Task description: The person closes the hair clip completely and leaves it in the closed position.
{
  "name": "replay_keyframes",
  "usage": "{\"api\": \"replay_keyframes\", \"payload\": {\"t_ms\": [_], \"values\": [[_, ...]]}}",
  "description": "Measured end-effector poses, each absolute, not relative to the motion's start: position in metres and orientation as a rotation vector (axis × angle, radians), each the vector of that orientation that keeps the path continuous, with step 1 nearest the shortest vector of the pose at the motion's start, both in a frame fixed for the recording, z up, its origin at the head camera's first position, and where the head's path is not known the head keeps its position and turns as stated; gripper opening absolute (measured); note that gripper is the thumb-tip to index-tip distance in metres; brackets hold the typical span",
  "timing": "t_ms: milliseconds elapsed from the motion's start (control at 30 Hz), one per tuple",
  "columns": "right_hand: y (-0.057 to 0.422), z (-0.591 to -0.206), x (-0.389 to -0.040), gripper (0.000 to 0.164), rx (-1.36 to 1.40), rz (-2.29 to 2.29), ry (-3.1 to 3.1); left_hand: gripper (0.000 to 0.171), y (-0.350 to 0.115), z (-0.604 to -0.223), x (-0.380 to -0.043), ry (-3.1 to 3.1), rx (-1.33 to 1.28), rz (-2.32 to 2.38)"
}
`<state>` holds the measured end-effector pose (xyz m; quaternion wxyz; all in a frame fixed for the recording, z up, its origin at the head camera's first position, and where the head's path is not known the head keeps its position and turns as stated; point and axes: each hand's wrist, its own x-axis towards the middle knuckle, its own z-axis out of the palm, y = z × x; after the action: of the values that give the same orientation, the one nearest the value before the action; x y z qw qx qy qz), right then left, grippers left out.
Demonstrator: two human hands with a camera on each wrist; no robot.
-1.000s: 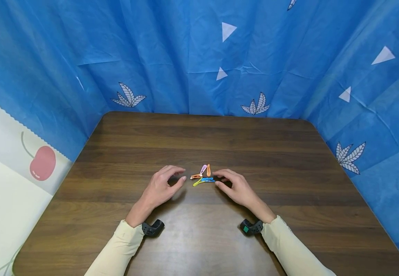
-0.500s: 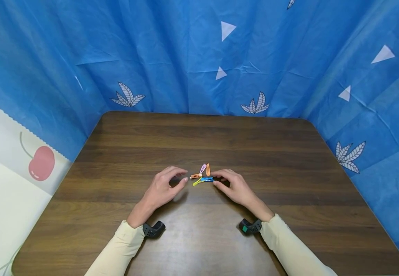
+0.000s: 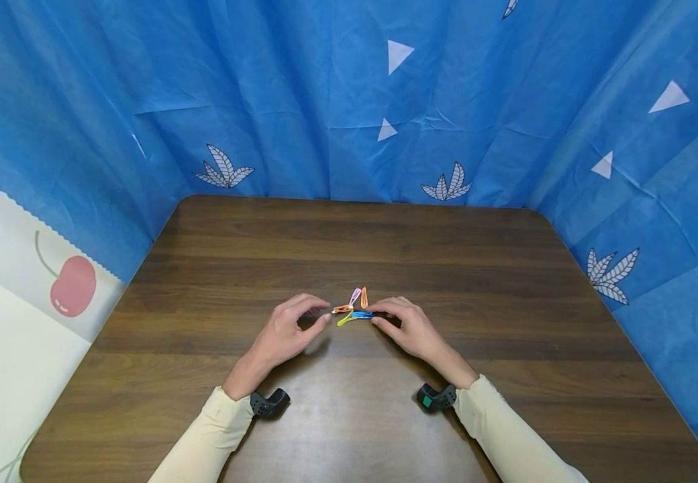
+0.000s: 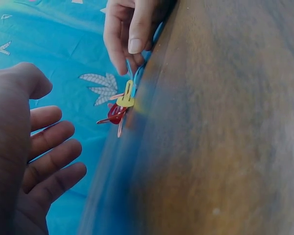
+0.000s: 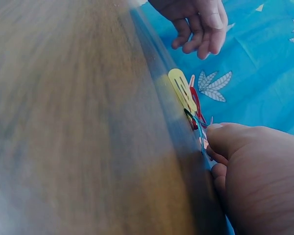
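Several snap hair clips lie in a small cluster mid-table. A blue hair clip (image 3: 362,314) crosses a yellow-green hair clip (image 3: 345,320) at the front. Behind them are a pink-lilac clip (image 3: 355,296), an upright-lying orange clip (image 3: 364,298) and an orange-red clip (image 3: 342,308). My right hand (image 3: 412,327) is at the blue clip's right end, thumb and forefinger on either side of it; whether they touch it I cannot tell. Left of the cluster, my left hand (image 3: 284,329) hovers with loosely bent fingers, holding nothing. The wrist views show the yellow clip (image 4: 126,95) nearest the camera.
The brown wooden table (image 3: 349,241) spreads around the clips on all sides. A blue curtain (image 3: 301,87) hangs behind and to the right. A pale cloth with a cherry print (image 3: 74,285) is at the left. Each wrist wears a black device (image 3: 270,404).
Both hands have edged slightly inward toward the hair clips. The right thumb and forefinger have come closer around the blue clip's end. The clips look unmoved.
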<state>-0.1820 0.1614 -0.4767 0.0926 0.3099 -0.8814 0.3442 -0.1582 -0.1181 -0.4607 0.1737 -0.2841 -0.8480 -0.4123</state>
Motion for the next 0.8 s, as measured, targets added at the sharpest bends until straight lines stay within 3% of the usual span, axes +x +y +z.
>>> {"api": "replay_keyframes", "payload": {"t_ms": [800], "values": [[0.1614,-0.4754,-0.1794,0.016,0.873,1.052,-2.603,0.023,-0.1152,-0.4641,-0.1584,-2.439,-0.798,-1.308]]}}
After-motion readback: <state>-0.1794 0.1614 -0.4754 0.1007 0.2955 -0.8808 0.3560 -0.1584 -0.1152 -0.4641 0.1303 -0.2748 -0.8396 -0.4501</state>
